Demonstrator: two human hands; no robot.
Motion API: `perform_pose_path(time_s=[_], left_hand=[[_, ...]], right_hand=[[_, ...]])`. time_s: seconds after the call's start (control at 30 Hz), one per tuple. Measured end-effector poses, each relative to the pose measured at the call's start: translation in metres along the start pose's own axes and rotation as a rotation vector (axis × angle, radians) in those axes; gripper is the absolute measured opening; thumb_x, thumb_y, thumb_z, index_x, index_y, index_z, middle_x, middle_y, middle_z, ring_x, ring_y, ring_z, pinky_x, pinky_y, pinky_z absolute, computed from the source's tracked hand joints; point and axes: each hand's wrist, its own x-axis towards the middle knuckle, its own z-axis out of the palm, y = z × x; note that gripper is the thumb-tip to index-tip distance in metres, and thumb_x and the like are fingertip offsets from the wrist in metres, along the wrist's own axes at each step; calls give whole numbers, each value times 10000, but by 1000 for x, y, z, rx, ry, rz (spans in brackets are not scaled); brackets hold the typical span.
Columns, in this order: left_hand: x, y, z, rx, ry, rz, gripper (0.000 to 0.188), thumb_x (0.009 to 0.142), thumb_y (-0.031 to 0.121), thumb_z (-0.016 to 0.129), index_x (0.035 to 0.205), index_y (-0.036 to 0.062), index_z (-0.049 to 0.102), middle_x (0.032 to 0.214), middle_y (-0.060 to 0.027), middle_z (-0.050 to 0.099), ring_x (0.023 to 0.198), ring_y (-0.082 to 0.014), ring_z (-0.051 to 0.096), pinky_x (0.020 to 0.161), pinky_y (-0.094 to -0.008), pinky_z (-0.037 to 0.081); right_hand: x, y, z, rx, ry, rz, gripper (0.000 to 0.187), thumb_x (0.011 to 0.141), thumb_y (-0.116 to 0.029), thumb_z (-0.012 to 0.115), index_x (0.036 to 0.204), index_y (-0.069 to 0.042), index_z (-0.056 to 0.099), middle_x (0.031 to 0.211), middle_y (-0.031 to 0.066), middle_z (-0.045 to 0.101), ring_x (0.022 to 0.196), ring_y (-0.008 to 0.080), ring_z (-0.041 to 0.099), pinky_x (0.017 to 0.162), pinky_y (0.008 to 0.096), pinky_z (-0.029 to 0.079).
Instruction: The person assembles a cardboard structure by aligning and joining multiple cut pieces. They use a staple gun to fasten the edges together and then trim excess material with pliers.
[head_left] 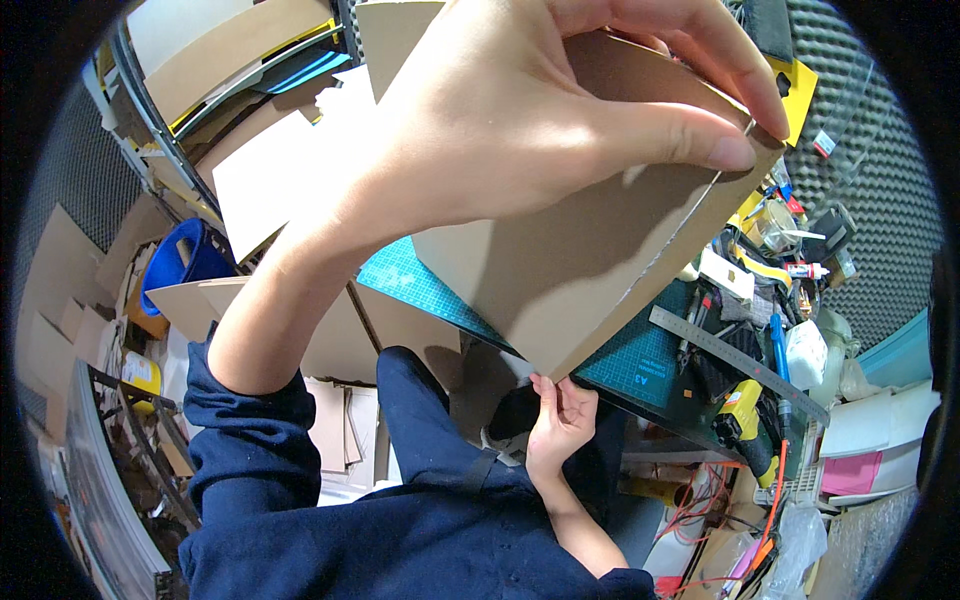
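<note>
At 6 o'clock, nearest the camera, the right hand (pixel 560 420) pinches the bottom corner of a brown cardboard sheet (pixel 590 260), fingers curled shut on it. The sheet rises toward 12 o'clock, held in the air above the green cutting mat (pixel 640 365). At its upper edge, toward 1 o'clock, the left hand (pixel 520 120) is clamped on it, thumb pressed against the face near the top corner and fingers wrapped behind.

The sheet looks light and fairly stiff, though a panel this broad would likely bow or crease if gripped at one point only; holding opposite corners, as here, seems the steadiest grasp. Its cut edges look clean and thin, and its matte face should not slip.

Beyond the sheet at 3 o'clock the tabletop is crowded: a steel ruler (pixel 740 360) lies along the mat's edge, a yellow-and-black power tool (pixel 742 425) just beside it, with small tools and bottles farther out. At 9 to 11 o'clock lie more cardboard offcuts (pixel 270 180) and a blue bucket (pixel 185 255). Open room is mostly above the mat.
</note>
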Motion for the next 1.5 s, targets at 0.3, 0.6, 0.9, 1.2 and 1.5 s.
perform_pose_path(time_s=[0.3, 0.6, 0.9, 1.2, 1.5], left_hand=[[-6, 11, 8, 229, 98, -1, 220, 816, -15, 759, 1034, -1, 733, 908, -82, 725, 903, -130, 669, 818, -251, 522], [3, 1, -1, 422, 33, 196, 299, 732, -67, 759, 1024, -4, 738, 896, -126, 731, 774, -164, 688, 680, -246, 502], [4, 22, 1, 582, 58, 37, 258, 716, 89, 813, 969, 96, 763, 908, -84, 742, 713, -130, 643, 695, -265, 371], [-4, 15, 4, 582, 71, 108, 205, 870, 176, 740, 1005, 23, 720, 931, -129, 727, 824, -182, 662, 826, -327, 420], [-5, 16, 5, 486, 77, 69, 191, 875, 82, 734, 1047, 0, 723, 1008, -118, 732, 950, -184, 693, 869, -296, 545]], right_hand=[[-3, 0, 2, -46, -33, -23, 189, 946, 83, 581, 1056, 5, 449, 1088, 211, 664, 921, 241, 703, 877, 355, 581], [-2, -8, 5, -38, 5, 48, 203, 926, 91, 604, 1016, 16, 439, 1084, 208, 668, 948, 250, 700, 864, 351, 582], [-3, -23, 19, -116, 130, 15, 152, 910, 125, 607, 996, 57, 503, 1081, 224, 666, 931, 245, 693, 870, 392, 598], [-1, -3, 3, 74, 39, 62, 156, 916, 99, 620, 961, 15, 497, 1028, 188, 686, 914, 227, 709, 848, 321, 585], [-7, 9, 13, 35, 79, -81, 130, 935, 98, 592, 945, 17, 490, 983, 167, 674, 917, 226, 714, 860, 318, 582]])
